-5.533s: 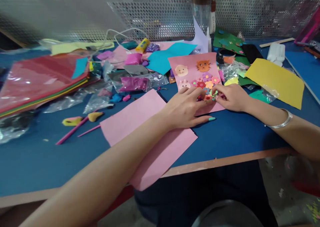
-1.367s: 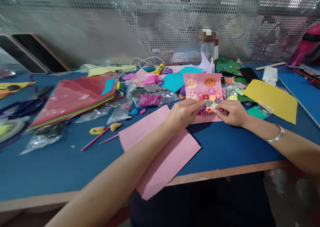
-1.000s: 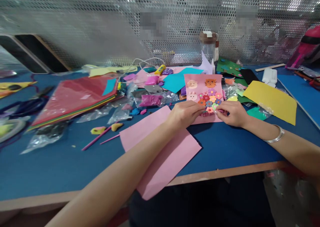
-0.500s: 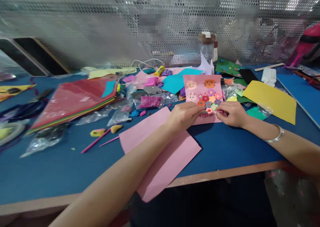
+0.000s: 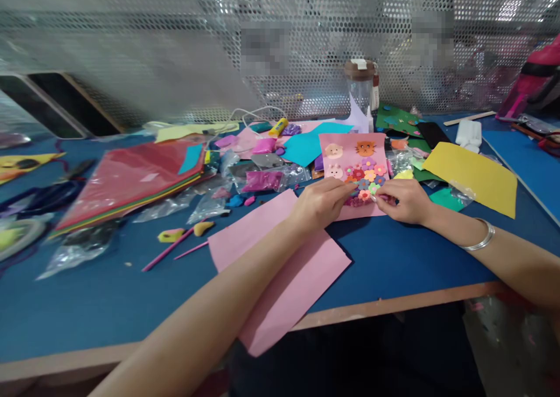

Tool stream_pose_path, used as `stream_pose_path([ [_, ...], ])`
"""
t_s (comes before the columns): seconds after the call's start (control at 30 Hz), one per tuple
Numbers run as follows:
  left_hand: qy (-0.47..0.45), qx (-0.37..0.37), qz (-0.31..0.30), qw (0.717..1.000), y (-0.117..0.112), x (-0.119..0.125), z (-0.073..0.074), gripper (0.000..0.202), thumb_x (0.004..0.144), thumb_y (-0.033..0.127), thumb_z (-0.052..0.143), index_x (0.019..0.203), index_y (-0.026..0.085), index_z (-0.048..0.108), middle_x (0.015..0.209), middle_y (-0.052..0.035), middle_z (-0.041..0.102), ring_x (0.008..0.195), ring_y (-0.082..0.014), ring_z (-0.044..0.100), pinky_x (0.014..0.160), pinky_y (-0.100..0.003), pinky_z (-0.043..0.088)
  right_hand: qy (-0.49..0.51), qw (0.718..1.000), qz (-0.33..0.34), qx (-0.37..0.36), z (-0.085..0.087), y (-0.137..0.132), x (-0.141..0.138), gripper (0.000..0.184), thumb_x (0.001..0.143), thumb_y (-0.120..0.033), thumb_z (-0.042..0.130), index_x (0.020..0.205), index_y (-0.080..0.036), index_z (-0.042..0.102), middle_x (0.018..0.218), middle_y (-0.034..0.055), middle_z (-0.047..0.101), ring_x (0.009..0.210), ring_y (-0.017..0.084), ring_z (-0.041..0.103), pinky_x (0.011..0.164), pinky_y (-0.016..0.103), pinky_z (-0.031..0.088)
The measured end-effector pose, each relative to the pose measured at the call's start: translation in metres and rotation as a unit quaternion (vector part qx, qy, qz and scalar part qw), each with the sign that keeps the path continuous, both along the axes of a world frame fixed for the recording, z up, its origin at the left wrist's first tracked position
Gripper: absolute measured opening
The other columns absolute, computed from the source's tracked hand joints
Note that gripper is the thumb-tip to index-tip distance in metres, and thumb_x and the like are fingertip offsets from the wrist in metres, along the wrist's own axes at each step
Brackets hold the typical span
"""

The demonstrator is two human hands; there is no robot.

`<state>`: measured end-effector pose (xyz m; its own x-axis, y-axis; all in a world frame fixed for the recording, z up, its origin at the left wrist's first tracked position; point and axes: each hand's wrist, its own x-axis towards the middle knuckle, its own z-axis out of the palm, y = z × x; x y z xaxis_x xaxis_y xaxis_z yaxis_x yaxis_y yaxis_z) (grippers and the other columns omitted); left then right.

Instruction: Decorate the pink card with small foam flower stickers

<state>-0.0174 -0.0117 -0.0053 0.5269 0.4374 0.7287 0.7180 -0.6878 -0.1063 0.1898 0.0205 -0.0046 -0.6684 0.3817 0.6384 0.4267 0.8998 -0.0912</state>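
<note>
A pink card (image 5: pixel 329 159) lies in front of me, with an orange cat face (image 5: pixel 364 148), two pale animal faces and a cluster of coloured flowers (image 5: pixel 370 175) on it. My left hand (image 5: pixel 318 206) rests over the card's lower left, its fingers stretched towards the flowers. From the other side my right hand (image 5: pixel 405 201) has thumb and finger pinched together at the cluster's lower edge, beside a coral flower (image 5: pixel 364 195). Whatever is in that pinch is too small to make out. Under my left forearm lies a larger pink sheet (image 5: pixel 301 292), overhanging the table edge.
Coloured sheets in a clear bag (image 5: pixel 135 172) lie left, near magenta sticks (image 5: pixel 168 250) and clay pieces. Clay packets (image 5: pixel 262 181) and a blue sheet (image 5: pixel 312 142) are behind. A yellow sheet (image 5: pixel 472 178) lies right. A lidded bottle (image 5: pixel 360 85) stands before the perforated metal panel (image 5: pixel 306 47).
My right hand's fingertips have shifted slightly at the flower cluster's lower edge. My left hand stays nearly in place. The whole view has moved a little.
</note>
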Motion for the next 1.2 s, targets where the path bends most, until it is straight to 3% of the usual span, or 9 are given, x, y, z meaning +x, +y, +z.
stream_pose_path([
  [0.13,-0.015,-0.008,-0.006,1.000,-0.001,0.001,0.001,0.017,0.083,0.015,0.044,0.085,0.014,0.061,0.076,-0.0055,0.066,0.069,-0.0126,0.061,0.061,-0.022,0.049,0.000,1.000,-0.001,0.000,0.000,0.000,0.000,0.023,0.077,-0.021,0.042,0.058,-0.015,0.054,0.050,0.0000,0.050,0.049,0.009,0.044,0.050,0.021,0.033],
  [0.27,-0.017,-0.031,-0.018,0.999,-0.003,0.002,0.005,0.015,0.082,0.022,0.050,0.076,0.013,0.061,0.069,-0.0048,0.065,0.064,-0.0125,0.060,0.059,-0.022,0.048,0.002,1.000,0.003,0.004,0.000,0.000,0.000,0.022,0.077,-0.021,0.043,0.059,-0.015,0.054,0.051,0.0003,0.051,0.049,0.010,0.045,0.051,0.021,0.034],
  [0.5,0.003,-0.015,-0.011,1.000,-0.001,0.001,0.001,0.023,0.084,0.012,0.038,0.088,0.014,0.060,0.076,-0.0060,0.065,0.069,-0.0124,0.060,0.060,-0.022,0.047,0.002,1.000,0.002,-0.004,-0.001,0.000,0.000,0.023,0.077,-0.022,0.043,0.058,-0.015,0.054,0.051,0.0005,0.050,0.049,0.010,0.044,0.050,0.021,0.033],
  [0.87,0.008,-0.071,-0.053,0.996,-0.005,0.007,0.003,0.016,0.082,0.023,0.050,0.077,0.016,0.064,0.071,-0.0043,0.064,0.064,-0.0120,0.057,0.057,-0.022,0.046,-0.003,1.000,-0.001,0.007,0.000,0.000,0.000,0.021,0.076,-0.020,0.044,0.057,-0.015,0.054,0.051,0.0000,0.049,0.049,0.009,0.044,0.050,0.021,0.033],
  [1.2,0.022,-0.118,-0.048,0.992,-0.008,0.012,0.000,0.020,0.080,0.012,0.043,0.088,0.015,0.061,0.078,-0.0062,0.064,0.071,-0.0142,0.056,0.058,-0.022,0.045,-0.009,1.000,-0.008,0.012,-0.001,-0.001,0.000,0.022,0.075,-0.020,0.043,0.055,-0.016,0.049,0.049,-0.0008,0.047,0.049,0.009,0.043,0.050,0.021,0.031],
])
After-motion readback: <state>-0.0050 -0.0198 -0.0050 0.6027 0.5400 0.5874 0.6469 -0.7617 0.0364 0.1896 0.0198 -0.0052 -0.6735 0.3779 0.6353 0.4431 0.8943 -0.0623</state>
